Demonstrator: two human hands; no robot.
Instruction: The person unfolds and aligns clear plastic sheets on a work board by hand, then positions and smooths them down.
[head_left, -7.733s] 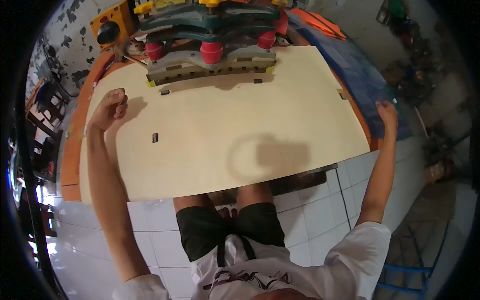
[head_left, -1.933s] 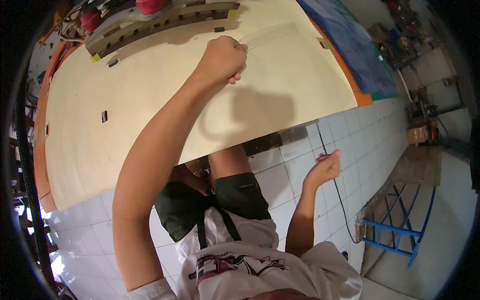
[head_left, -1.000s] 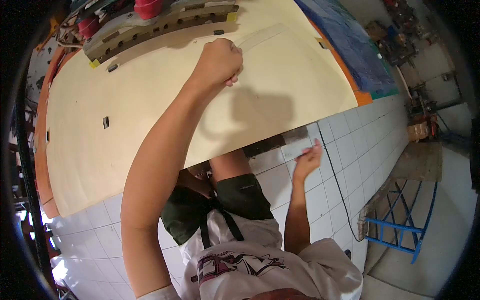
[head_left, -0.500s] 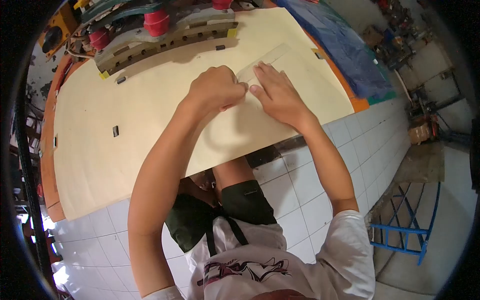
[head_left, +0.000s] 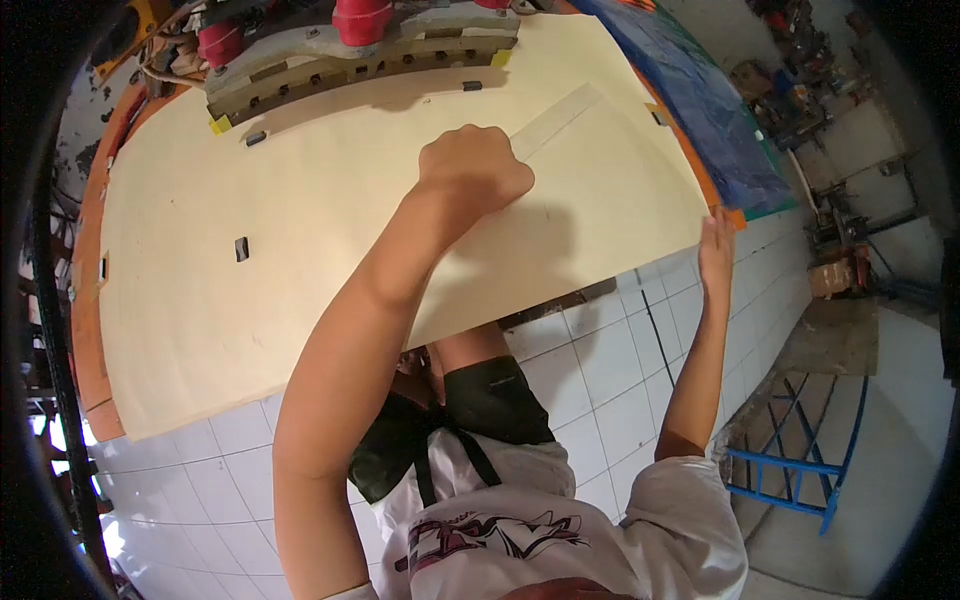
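My left hand (head_left: 473,172) is a closed fist over the large cream sheet (head_left: 330,210) on the table. It covers the near end of a clear, ruler-like strip (head_left: 560,122) that slants up to the right. The fingers curl under, so what they hold, if anything, is hidden. My right hand (head_left: 716,250) is at the sheet's near right corner by the orange table edge (head_left: 728,217). Its fingers look stretched out; whether they touch the corner I cannot tell. Small dark blocks (head_left: 241,249) lie on the sheet.
A heavy metal fixture (head_left: 365,58) with red cylindrical parts stands along the table's far side. Blue plastic sheeting (head_left: 690,110) lies beyond the right edge. White floor tiles (head_left: 610,380) and a blue metal frame (head_left: 790,465) are below right.
My right hand has left the strip and moved right and nearer, to the sheet's corner. My left fist has shifted slightly right over the sheet. The view has turned a little.
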